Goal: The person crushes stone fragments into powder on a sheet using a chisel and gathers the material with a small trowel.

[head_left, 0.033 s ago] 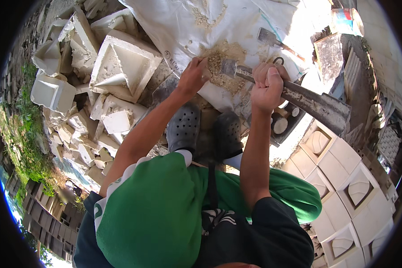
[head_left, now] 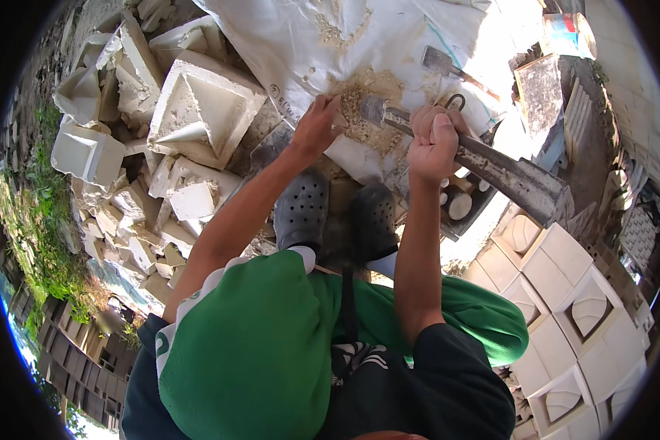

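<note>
My right hand is closed round the middle of a long, dust-caked grey tool. One end is a narrow flat metal piece, over a heap of crumbled beige grit; the other widens out to the right. My left hand is just left of the grit, its fingers bent and drawn together. Whatever may be between those fingertips is too small or hidden to make out. Under the grit spreads a white sheet with dusty patches. My grey clogs stand below, between my forearms.
Broken white cast blocks pile up on the left, with rubble below them. A small flat-bladed tool lies on the sheet. Pale patterned blocks are stacked at lower right. A bucket stands at upper right; cylindrical pieces lie beneath the tool.
My right hand has shifted slightly left, and the tool has tilted, its wide end moving a little down and left. My left hand stays in about the same place.
</note>
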Action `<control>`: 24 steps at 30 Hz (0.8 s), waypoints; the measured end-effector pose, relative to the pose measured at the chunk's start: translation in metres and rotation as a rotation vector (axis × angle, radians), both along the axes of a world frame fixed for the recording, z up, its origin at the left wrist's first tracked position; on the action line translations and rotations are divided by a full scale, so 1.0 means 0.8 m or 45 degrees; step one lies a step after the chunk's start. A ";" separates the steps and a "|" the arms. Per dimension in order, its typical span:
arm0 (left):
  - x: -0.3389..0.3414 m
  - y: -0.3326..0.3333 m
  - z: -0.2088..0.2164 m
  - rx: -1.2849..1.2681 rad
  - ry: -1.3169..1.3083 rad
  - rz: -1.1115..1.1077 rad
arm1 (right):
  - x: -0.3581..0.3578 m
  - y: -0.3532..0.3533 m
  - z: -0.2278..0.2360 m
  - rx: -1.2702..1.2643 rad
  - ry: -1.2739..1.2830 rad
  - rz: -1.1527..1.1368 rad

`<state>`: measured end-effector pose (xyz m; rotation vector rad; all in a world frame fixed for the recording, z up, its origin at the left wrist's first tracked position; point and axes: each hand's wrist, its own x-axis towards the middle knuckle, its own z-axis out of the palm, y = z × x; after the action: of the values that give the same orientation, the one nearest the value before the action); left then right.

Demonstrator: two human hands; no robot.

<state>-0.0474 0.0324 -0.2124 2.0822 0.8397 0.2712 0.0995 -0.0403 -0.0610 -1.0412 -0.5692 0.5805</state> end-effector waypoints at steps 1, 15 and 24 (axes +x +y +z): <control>0.004 0.000 0.001 0.034 -0.014 -0.021 | -0.003 0.003 -0.030 -0.161 -0.113 -0.075; -0.003 0.002 -0.005 -0.030 0.057 -0.011 | 0.000 0.018 0.030 -0.281 0.065 -0.074; -0.004 0.002 -0.013 -0.045 0.058 0.007 | 0.012 0.008 0.028 -0.104 0.063 -0.043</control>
<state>-0.0502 0.0342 -0.2225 2.0604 0.8713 0.2115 0.1091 -0.0337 -0.0383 -1.1084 -0.4872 0.6024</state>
